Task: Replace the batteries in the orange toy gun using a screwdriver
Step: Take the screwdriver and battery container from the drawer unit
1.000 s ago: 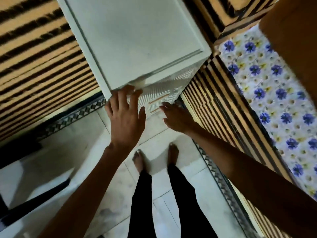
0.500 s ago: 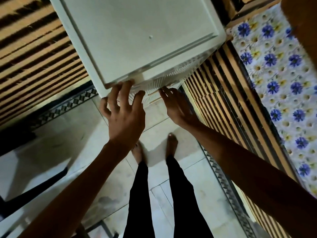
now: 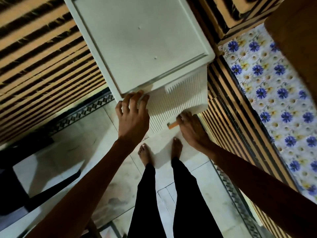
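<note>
Toy gun unseen; left hand (image 3: 133,115) steadies cabinet (image 3: 142,48); right hand (image 3: 193,129) grips drawer handle (image 3: 173,125).

Lots you can't see here

The white drawer unit (image 3: 140,45) runs off the top edge, its contents hidden. The right hand (image 3: 193,129) covers most of the tan handle (image 3: 172,125). Striped wall (image 3: 42,54) is smeared.

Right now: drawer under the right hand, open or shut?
Cannot tell. The right hand is at the wooden handle on the ribbed drawer front, but the steep overhead view hides any gap.
</note>
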